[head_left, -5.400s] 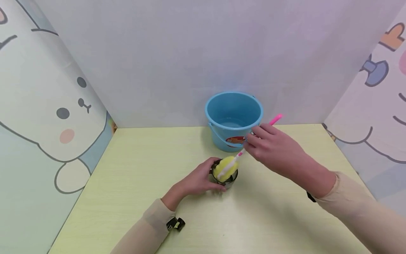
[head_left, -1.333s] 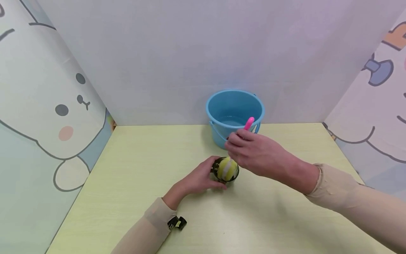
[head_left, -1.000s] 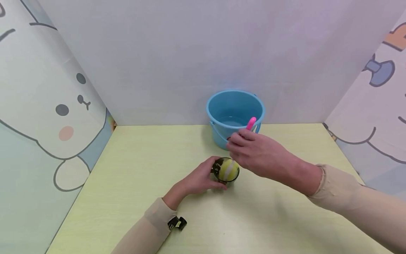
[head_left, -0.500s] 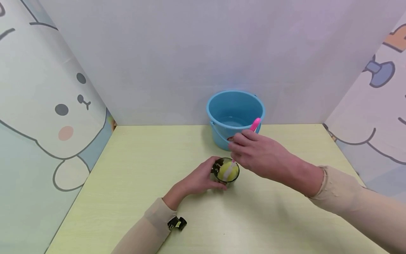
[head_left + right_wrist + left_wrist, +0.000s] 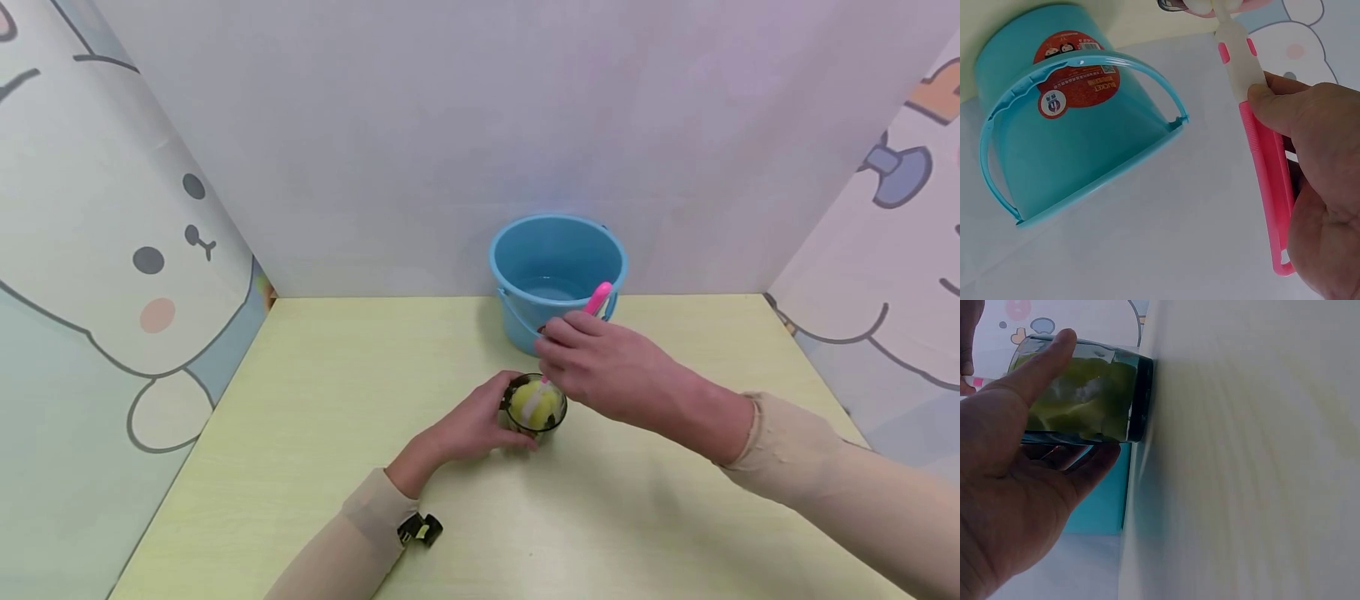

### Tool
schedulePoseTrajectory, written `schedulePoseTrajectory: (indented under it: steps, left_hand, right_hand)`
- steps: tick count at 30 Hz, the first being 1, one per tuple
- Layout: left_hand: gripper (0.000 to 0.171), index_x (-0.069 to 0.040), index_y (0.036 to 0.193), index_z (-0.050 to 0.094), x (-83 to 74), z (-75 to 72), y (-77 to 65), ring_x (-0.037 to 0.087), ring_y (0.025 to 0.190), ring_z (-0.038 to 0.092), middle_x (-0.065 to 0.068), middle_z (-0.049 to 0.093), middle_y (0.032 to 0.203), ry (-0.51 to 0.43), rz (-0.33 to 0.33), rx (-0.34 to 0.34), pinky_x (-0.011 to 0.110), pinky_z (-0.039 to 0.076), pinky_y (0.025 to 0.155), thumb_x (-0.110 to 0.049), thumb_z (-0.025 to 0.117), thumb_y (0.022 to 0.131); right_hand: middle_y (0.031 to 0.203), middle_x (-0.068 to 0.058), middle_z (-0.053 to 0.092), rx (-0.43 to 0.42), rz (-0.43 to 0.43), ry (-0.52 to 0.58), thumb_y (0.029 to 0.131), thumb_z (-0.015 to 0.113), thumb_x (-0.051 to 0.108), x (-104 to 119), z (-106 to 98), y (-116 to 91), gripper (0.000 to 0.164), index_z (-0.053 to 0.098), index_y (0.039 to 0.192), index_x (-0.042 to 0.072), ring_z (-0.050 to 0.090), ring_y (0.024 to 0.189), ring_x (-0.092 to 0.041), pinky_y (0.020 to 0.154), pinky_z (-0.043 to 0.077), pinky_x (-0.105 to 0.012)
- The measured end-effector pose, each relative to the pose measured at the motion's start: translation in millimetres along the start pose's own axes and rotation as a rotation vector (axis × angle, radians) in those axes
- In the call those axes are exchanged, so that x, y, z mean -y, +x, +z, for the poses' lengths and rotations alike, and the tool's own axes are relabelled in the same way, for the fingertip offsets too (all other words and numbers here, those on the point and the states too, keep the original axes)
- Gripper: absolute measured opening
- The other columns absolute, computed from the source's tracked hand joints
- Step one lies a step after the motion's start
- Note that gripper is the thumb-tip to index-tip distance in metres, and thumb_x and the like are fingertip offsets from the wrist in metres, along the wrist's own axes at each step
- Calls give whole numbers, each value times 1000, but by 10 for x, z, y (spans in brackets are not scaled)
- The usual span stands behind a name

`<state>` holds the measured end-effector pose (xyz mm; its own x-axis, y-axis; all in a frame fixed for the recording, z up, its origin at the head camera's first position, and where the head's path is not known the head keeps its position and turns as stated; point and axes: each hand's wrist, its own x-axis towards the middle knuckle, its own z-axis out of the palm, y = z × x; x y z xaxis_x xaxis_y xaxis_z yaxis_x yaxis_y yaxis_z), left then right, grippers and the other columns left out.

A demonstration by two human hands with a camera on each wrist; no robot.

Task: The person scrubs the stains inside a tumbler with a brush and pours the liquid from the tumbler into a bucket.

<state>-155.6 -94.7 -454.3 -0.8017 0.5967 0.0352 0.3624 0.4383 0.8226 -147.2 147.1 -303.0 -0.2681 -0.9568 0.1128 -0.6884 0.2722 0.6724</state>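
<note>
My left hand (image 5: pixel 476 427) holds a dark tinted glass (image 5: pixel 1141 400) on the table, thumb on one side and fingers on the other. Inside the glass sits the yellow sponge head (image 5: pixel 536 407) of a cup brush. Through the glass wall in the left wrist view, the sponge fills most of the inside. My right hand (image 5: pixel 615 367), just above the rim, grips the brush's pink and white handle (image 5: pixel 1266 181). The handle leans up and away to the right, its pink tip (image 5: pixel 600 296) showing above my knuckles.
Behind the hands, near the back wall, stands a light blue bucket (image 5: pixel 517 321) with a red label and its carrying handle hanging down at the front. The pale yellow table (image 5: pixel 337 375) is bounded by a grey back wall (image 5: pixel 360 167) and cartoon-printed side panels.
Since the oldest frame, my right hand has moved left and down, pushing the sponge deeper into the glass. Over the last second the brush handle shifts slightly. My left hand stays around the glass.
</note>
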Motion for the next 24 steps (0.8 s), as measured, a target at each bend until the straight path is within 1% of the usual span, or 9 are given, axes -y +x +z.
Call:
schedulePoseTrajectory:
  steps: [5, 11, 18, 24]
  left_hand:
    - [92, -13, 150, 42, -10, 1, -2, 13, 123, 56, -2, 57, 139, -2, -4, -2, 32, 48, 109, -30, 98, 79]
    - [92, -12, 150, 43, -13, 3, -3, 13, 122, 56, -2, 57, 136, 9, -1, -6, 32, 49, 108, -30, 98, 79]
    - [92, -11, 150, 43, -13, 5, -6, 13, 125, 56, -1, 57, 139, 23, -1, -8, 33, 47, 111, -30, 98, 79]
    - [92, -13, 151, 42, 0, -1, -6, 13, 127, 56, -2, 56, 141, 11, -3, -2, 33, 47, 112, -32, 97, 80]
  right_hand:
    - [111, -15, 63, -12, 8, -26, 71, 102, 25, 8, 8, 3, 57, 75, 117, 4, 52, 109, -34, 93, 47, -40]
    - [109, -16, 63, -10, 17, -63, 71, 102, 26, -11, -11, 8, 60, 74, 118, 1, 53, 104, -33, 89, 47, -39]
    - [103, -15, 60, 6, 10, -81, 77, 96, 21, -46, -46, 7, 44, 75, 110, 2, 50, 100, -32, 85, 43, -38]
    - [103, -16, 59, 13, 5, -92, 78, 95, 22, -61, -81, -1, 41, 76, 107, 2, 50, 101, -32, 85, 43, -38]
